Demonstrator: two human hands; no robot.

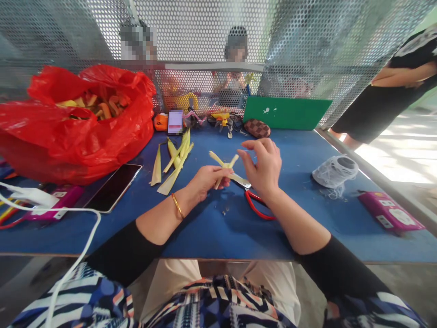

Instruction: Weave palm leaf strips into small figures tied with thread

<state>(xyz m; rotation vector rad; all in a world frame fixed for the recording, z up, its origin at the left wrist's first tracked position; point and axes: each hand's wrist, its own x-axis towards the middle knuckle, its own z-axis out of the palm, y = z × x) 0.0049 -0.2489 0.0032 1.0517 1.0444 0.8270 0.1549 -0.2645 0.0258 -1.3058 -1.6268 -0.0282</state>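
Observation:
My left hand [213, 178], with a gold bangle at the wrist, pinches a small piece of crossed pale yellow-green husk strips [226, 165]. Its strip ends stick out past the fingertips. My right hand [264, 161] is raised just to the right, its thumb and forefinger curved and apart, with nothing visible between them. Below the hands lie red-handled scissors [254, 205], partly covered by my right hand and wrist, blades pointing towards the left hand. Several loose pale husk leaves [177, 157] are spread on the blue table [205, 228] beyond my left forearm.
A bulging red plastic bag [112, 136] stands at the left, near a dark phone [114, 187] and a white cable [97, 223]. To the right are white thread on a spool [336, 171] and a purple pack [391, 210]. A green board [288, 113] leans against the perforated metal screen [205, 27].

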